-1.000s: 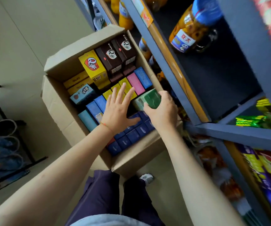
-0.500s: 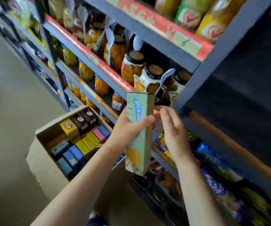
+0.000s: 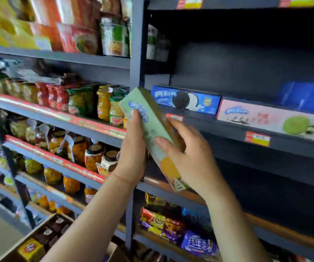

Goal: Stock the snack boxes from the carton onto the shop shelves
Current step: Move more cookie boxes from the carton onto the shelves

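the carton [image 3: 39, 241] sits low at the bottom left, with brown and yellow boxes inside. jars [image 3: 93, 157] fill the left shelves. the left hand [image 3: 133, 150] wraps its fingers round the long green snack box [image 3: 152, 127] from the left side. the box is tilted in the air, in front of the shelf edge [image 3: 228, 133]. the right hand [image 3: 192, 157] grips its lower part. on that shelf lie a blue cookie box [image 3: 186, 100] and, just beside it, a pink box [image 3: 265, 118].
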Tool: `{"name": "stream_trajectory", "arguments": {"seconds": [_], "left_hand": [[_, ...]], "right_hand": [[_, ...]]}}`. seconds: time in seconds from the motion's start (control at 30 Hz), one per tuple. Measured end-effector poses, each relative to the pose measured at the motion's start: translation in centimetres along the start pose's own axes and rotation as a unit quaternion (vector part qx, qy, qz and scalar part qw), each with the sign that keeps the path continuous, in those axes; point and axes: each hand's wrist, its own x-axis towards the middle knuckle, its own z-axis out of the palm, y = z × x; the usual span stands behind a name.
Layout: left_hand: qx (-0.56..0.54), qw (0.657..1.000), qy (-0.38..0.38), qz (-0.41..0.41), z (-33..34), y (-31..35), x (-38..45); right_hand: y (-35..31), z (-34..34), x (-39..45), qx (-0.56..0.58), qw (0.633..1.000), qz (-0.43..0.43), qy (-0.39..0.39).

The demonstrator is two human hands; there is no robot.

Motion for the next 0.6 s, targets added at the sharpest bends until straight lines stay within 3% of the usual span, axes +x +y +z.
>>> {"name": "stream_trajectory", "arguments": {"seconds": [0.1, 0.27, 0.5, 0.6], "left_hand": [[0.078, 0.996, -0.049, 0.005, 1.2, 1.8, 1.3], [0.206, 0.978, 0.044, 0.015, 0.1, 2.9, 4.5], [0.253, 0.962, 0.023, 0.100, 0.3, 3.0, 5.8], [0.325, 0.930, 0.005, 0.175, 0.3, 2.5, 6.6]], "right_hand": [[-2.4, -3.8, 1.8, -0.122, 0.992, 0.000, 0.038], [-4.9, -6.6, 6.5, -0.376, 0.926, 0.020, 0.042], [-4.2, -3.9, 13.0, -0.467, 0.880, 0.030, -0.081], [-2.6, -2.9, 14.5, -0.454, 0.885, 0.009, -0.106]]}}
